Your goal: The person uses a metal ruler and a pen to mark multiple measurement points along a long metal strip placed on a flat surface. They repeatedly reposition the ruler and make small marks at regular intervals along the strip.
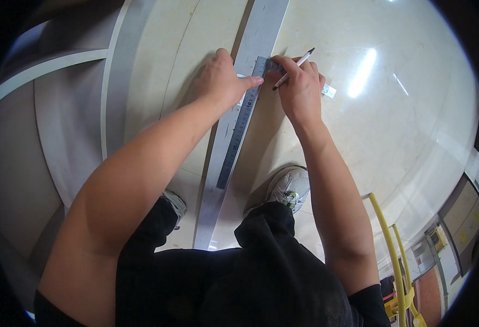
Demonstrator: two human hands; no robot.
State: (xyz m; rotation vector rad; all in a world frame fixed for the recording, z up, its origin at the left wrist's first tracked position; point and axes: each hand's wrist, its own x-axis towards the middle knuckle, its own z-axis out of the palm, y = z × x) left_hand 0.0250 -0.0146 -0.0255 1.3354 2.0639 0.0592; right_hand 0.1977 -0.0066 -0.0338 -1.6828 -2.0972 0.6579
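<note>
A long grey metal bar (pixel 209 212) runs up the middle of the view between my feet. Along its top face lies a flat steel ruler (pixel 234 146) with dark graduations; a short steel crosspiece at its far end shows near my right fingers. My left hand (pixel 217 82) is closed over the bar's left side, its thumb pressed on the ruler and its other fingers partly hidden. On the right side, my right hand (pixel 300 90) pinches a slim pale pen (pixel 295 67) with dark ends, its fingertips at the ruler's far end.
A small pale label (pixel 328 90) lies on the glossy tiled floor (pixel 397 125) beyond my right hand. Large grey panels with white edges (pixel 104 109) stand on the left. A yellow tubular frame (pixel 388 231) rises at lower right. My shoe (pixel 288 188) is right of the bar.
</note>
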